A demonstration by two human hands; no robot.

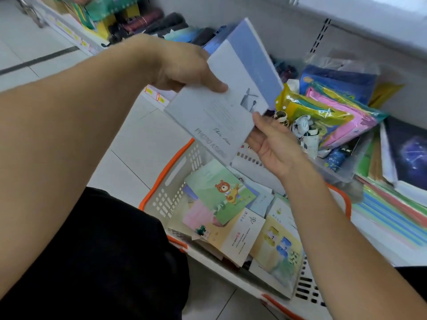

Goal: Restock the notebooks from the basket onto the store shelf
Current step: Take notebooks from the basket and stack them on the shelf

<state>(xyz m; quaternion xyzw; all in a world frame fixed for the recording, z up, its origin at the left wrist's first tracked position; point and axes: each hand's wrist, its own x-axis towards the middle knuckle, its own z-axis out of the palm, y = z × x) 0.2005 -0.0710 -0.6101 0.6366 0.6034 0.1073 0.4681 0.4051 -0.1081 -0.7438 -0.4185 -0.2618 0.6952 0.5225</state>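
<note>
I hold a pale grey-and-blue notebook (233, 95) with a windmill drawing, tilted in the air between the basket and the shelf. My left hand (184, 65) grips its upper left edge, thumb on the cover. My right hand (270, 139) holds its lower right corner from beneath, thumb on top. Below, the white basket (171, 192) with orange rim holds several notebooks, among them a green one with a bear (221, 192) and a yellow one (279, 250). The white store shelf (379, 236) runs along the right.
On the shelf lie colourful plastic-wrapped pouches (328, 114), a clear bin (342, 167), a dark constellation book (409, 153) and striped folders (392, 213). Dark rolled items (152, 24) line the far shelf. My black-clad knee (92, 250) is beside the basket on the tiled floor.
</note>
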